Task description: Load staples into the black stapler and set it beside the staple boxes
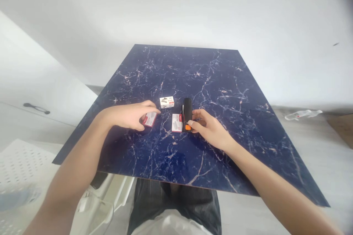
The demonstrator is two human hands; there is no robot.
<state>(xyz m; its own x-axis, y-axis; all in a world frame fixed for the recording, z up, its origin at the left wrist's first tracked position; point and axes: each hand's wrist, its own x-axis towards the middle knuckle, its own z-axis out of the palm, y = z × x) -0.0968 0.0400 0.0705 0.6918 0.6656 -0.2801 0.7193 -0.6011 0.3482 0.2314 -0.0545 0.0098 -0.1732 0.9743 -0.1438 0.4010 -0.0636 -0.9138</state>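
My left hand (135, 115) is curled around a small red-and-white box (150, 119) lying on the table, thumb and forefinger at its sides. My right hand (207, 126) grips a black stapler (188, 108) from the right. Its thumb rests by the orange part (188, 127) at the near end, with the other fingers along the side. A second red-and-white box (177, 122) lies flat just left of the stapler. Behind these, between both hands, sits a white box (167, 102) with dark pictures and a red patch.
The dark blue marble-patterned table (176, 69) stands near a white wall. To the left are a cabinet handle (36, 108) and a white perforated basket (22, 161). A dark flat object (98, 180) lies below the table's front left edge. Clear plastic (302, 114) lies at the right.
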